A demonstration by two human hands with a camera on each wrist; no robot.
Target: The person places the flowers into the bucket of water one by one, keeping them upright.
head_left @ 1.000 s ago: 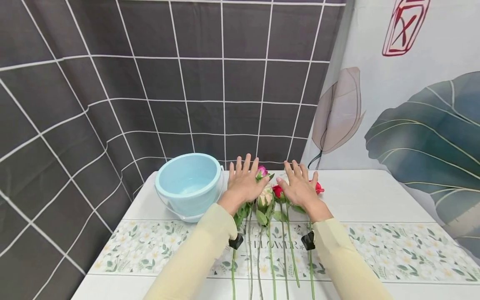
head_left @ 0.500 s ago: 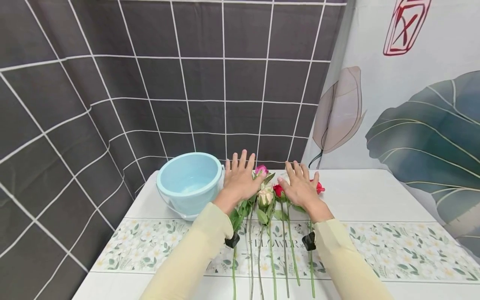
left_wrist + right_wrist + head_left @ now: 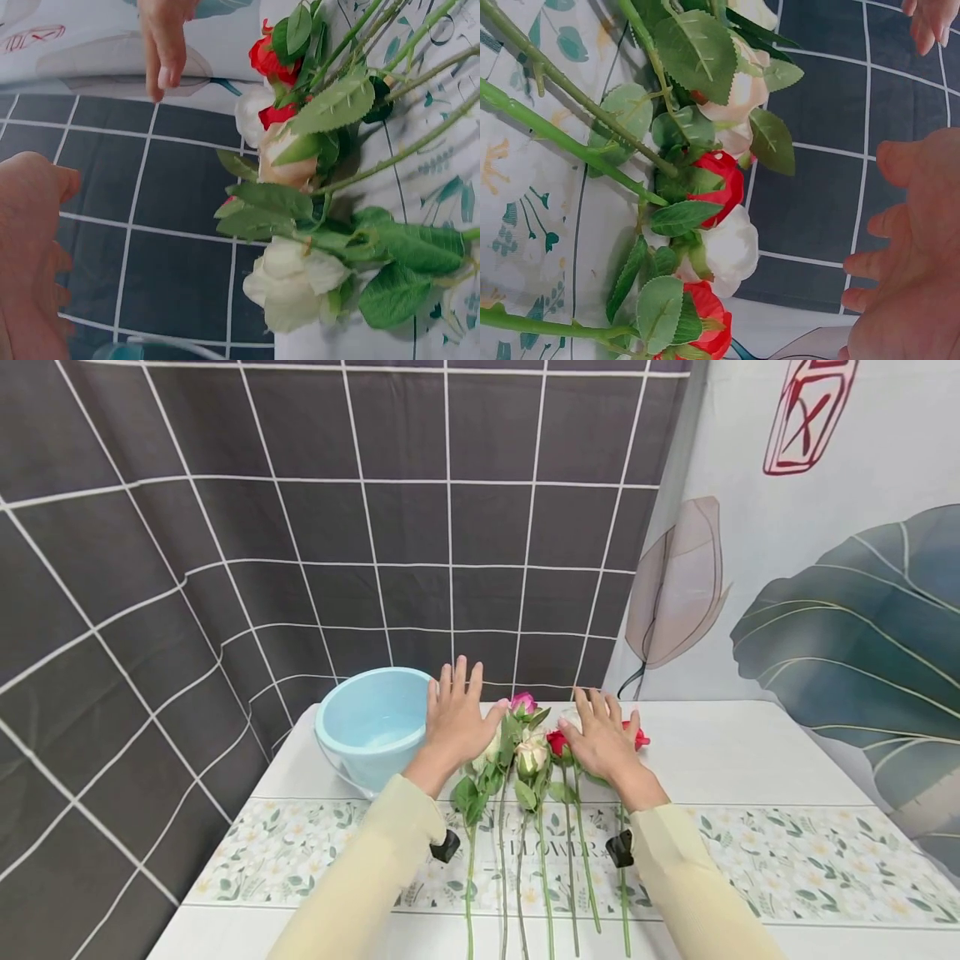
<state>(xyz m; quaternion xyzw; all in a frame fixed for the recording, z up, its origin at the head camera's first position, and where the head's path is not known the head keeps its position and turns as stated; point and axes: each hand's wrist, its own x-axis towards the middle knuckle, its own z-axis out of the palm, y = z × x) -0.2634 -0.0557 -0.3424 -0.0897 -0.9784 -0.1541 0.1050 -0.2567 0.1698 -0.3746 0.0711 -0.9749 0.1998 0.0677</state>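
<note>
Several long-stemmed roses lie side by side on the table, blooms toward the back. A magenta rose (image 3: 523, 702), a cream-pink rose (image 3: 531, 753) and a red rose (image 3: 557, 743) show between my hands. My left hand (image 3: 457, 722) hovers with straight, spread fingers at the left of the blooms, overlapping the bucket's rim in the head view. Below it, a white rose (image 3: 289, 285) appears in the left wrist view, apart from the palm. My right hand (image 3: 602, 743) is spread over the right-hand blooms, partly hiding another white rose (image 3: 731, 251) and a second red rose (image 3: 709, 322). Neither hand holds anything.
A light blue bucket (image 3: 371, 768) with a handle stands left of the roses. The white table (image 3: 720, 752) carries a flower-printed band (image 3: 810, 860) under the stems. A dark grid-patterned cloth (image 3: 390, 527) and a white leaf-printed cloth (image 3: 757, 568) hang behind.
My left hand has moved left, uncovering the white rose and more of the magenta one, and now overlaps the bucket. My right hand stays almost in place. The roses lie as before.
</note>
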